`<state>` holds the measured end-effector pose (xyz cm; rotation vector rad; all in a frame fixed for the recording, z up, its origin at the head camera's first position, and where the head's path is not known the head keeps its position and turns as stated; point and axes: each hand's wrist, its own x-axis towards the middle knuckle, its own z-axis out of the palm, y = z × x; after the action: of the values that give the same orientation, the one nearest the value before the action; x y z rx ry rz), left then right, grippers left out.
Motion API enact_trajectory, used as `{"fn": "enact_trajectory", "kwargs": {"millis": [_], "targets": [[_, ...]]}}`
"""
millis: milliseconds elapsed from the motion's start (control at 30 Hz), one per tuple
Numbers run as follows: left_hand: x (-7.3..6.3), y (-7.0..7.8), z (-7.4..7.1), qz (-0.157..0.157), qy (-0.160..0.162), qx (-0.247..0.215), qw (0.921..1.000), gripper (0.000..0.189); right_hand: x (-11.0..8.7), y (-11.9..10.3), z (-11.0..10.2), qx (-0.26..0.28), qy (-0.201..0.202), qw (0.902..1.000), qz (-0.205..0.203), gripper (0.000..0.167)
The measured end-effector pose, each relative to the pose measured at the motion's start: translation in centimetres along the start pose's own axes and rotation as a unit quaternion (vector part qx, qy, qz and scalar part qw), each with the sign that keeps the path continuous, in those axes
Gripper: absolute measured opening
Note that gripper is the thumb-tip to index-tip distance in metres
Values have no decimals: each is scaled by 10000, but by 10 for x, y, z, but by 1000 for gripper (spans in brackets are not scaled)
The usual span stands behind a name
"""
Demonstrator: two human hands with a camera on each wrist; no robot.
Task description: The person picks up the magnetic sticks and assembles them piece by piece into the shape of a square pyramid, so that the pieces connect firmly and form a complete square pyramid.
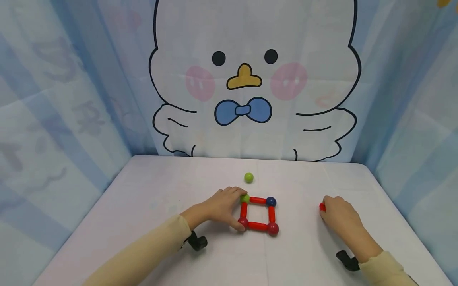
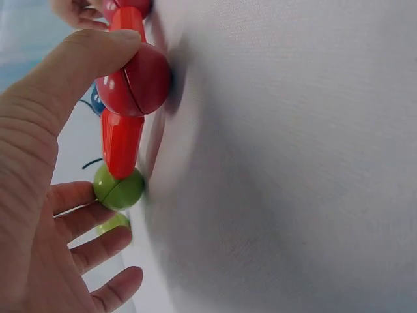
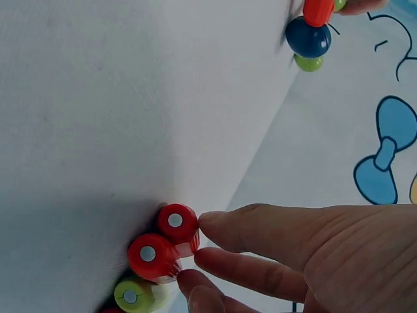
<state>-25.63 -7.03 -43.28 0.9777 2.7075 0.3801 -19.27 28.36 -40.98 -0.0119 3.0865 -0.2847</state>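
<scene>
A square of red magnetic rods (image 1: 257,226) lies on the table, with a green ball (image 1: 245,198), a dark blue ball (image 1: 271,201) and two red balls (image 1: 273,228) at its corners. My left hand (image 1: 223,206) grips its left side, thumb on the near red ball (image 2: 146,81) and index finger against the green ball (image 2: 118,188). Farther right, my right hand (image 1: 340,216) pinches a red rod (image 3: 178,222) between thumb and index finger. Another red rod (image 3: 150,256) and a green piece (image 3: 132,295) lie against it, silver discs on their ends; the head view mostly hides this group.
A loose green ball (image 1: 249,177) lies beyond the square, towards the back of the white table (image 1: 171,174). Behind the table hangs a cloth (image 1: 247,139) printed with a bird in a blue bow tie. More cloth hangs at both sides.
</scene>
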Motion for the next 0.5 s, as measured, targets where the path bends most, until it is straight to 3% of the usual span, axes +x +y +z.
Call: {"fn": "enact_trajectory", "kwargs": {"millis": [500], "targets": [[0,0,-1,-181,-30,35,9998,101,10,-10,11,744,41,9972,-67,25]]}}
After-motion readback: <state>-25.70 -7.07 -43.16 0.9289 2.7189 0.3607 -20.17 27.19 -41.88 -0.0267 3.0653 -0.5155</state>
